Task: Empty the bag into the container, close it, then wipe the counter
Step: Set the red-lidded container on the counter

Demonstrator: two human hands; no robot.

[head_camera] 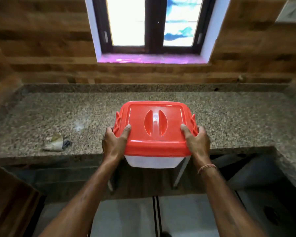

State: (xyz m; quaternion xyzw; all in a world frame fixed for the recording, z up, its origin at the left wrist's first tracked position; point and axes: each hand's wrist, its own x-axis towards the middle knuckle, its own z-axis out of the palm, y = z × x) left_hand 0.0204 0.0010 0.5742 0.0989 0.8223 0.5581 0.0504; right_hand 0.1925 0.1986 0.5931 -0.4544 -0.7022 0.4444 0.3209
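Container (152,161) with red lid (155,127) at desk (229,120) front edge, stiff plastic, slick. Left hand (114,142), right hand (196,142) clamp sides, thumbs on lid. Weight unclear; side hold best. Crumpled bag (54,141) near front-left.

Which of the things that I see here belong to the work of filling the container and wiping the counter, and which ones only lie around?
Belong to the job:
- container with red lid on, held by left hand and right hand
- crumpled bag on the counter
- granite counter

Just lying about:
- small dark object beside the bag, too blurred to identify
- window
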